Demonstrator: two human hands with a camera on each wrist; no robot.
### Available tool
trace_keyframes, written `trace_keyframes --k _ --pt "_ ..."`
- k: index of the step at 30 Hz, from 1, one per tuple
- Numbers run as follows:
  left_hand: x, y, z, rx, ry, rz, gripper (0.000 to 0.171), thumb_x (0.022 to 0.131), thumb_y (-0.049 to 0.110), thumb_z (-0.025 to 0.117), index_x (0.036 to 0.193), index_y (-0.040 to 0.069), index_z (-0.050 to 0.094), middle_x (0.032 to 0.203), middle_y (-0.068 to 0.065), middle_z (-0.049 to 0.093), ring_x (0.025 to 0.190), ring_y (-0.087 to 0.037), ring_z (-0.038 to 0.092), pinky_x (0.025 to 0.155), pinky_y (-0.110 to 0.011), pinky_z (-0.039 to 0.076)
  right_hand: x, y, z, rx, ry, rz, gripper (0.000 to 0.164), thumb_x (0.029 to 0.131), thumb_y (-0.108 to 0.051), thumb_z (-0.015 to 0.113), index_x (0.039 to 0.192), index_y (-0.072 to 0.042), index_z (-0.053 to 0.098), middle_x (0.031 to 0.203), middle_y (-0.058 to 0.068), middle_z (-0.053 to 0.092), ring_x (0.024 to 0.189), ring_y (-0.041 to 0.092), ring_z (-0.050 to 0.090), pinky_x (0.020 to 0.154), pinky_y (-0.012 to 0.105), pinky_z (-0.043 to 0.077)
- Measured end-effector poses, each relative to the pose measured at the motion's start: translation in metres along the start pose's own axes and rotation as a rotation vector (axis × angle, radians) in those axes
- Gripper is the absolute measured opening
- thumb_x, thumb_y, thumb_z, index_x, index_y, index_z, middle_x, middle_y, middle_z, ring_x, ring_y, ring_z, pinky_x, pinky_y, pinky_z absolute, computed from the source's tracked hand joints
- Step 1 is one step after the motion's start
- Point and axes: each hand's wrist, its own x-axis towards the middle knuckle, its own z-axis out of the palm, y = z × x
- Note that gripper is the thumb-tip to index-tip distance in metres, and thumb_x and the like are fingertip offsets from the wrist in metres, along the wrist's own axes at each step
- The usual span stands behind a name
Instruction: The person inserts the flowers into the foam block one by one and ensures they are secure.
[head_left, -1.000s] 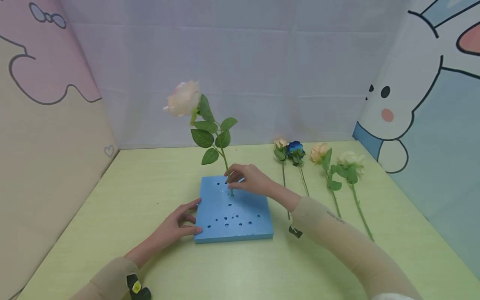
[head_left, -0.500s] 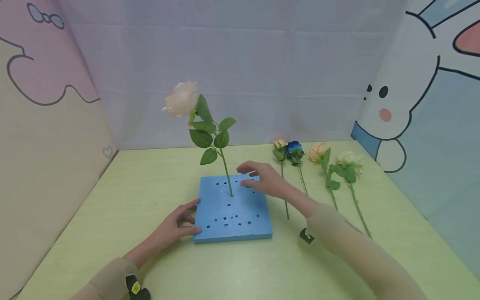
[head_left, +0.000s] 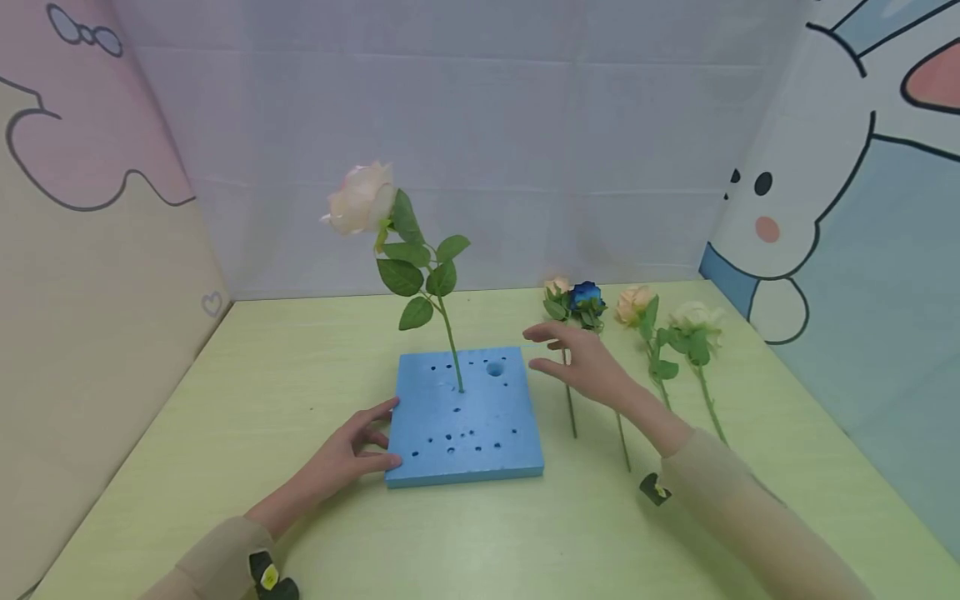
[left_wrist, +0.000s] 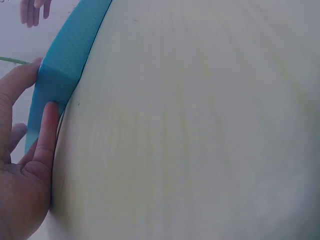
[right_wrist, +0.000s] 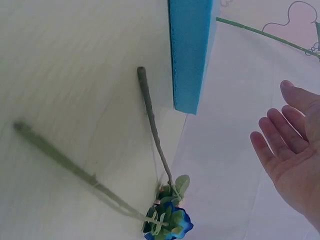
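A pale pink artificial rose [head_left: 362, 200] stands in a hole of the blue foam board [head_left: 487, 417], its stem leaning left. My left hand [head_left: 348, 450] touches the board's left edge, thumb and fingertips against its side. In the left wrist view its fingers [left_wrist: 48, 130] lie along the blue side wall. To the right of the board, my right hand [head_left: 581, 362] hovers with nothing in it, fingers loosely extended. Below it lie a small peach rose [head_left: 557, 287] and a blue rose [head_left: 587, 298]; in the right wrist view the blue rose [right_wrist: 172, 220] is near the bottom.
Further right on the pale table [head_left: 300, 375] lie another peach rose [head_left: 635, 304] and a white rose [head_left: 697, 321], stems toward the front. Several small holes and a larger round one mark the board. A fabric backdrop [head_left: 450, 125] and printed side walls enclose the table.
My right hand has let go of the pale pink rose's stem and moved right, past the board's edge. The rose stays standing; my left hand keeps its place.
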Motion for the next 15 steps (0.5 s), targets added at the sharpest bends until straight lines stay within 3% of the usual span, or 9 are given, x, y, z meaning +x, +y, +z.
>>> trace_keyframes --k 15 --pt "-0.001 0.002 0.0 0.0 0.004 -0.009 0.087 0.082 0.034 0.081 0.154 0.03 0.032 0.153 -0.011 0.04 0.114 -0.023 0.056 0.084 -0.019 0.053 -0.047 0.031 -0.041 -0.104 0.136 0.063 0.043 0.089 -0.01 0.073 0.129 -0.005 0.061 0.127 0.015 0.067 0.111 0.035 0.066 0.091 0.047 0.056"
